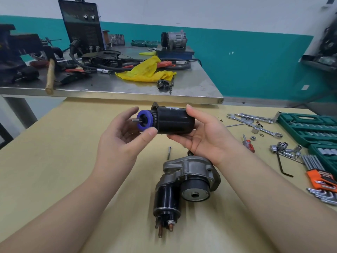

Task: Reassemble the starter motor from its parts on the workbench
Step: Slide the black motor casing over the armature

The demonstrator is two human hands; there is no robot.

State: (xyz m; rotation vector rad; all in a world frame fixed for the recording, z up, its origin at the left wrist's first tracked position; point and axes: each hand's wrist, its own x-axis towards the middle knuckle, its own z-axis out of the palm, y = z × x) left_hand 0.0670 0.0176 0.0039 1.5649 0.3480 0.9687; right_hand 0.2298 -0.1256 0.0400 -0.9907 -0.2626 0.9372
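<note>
My right hand (206, 136) grips a black cylindrical motor housing (174, 120), held sideways above the wooden bench. A blue ring (144, 121) with a short shaft tip sticks out of its left end. My left hand (122, 136) curls around that end, thumb and fingers at the blue ring. Below them on the bench lies the grey drive-end housing with the black solenoid (184, 183), copper terminals pointing toward me. A long bolt (169, 152) lies just above it.
Wrenches (255, 123), loose sockets (286, 148), a small screwdriver (248, 143), hex keys (321, 176) and green socket cases (310, 128) crowd the right side. A steel table (127, 88) behind carries a welder, cables, a yellow rag and a hammer.
</note>
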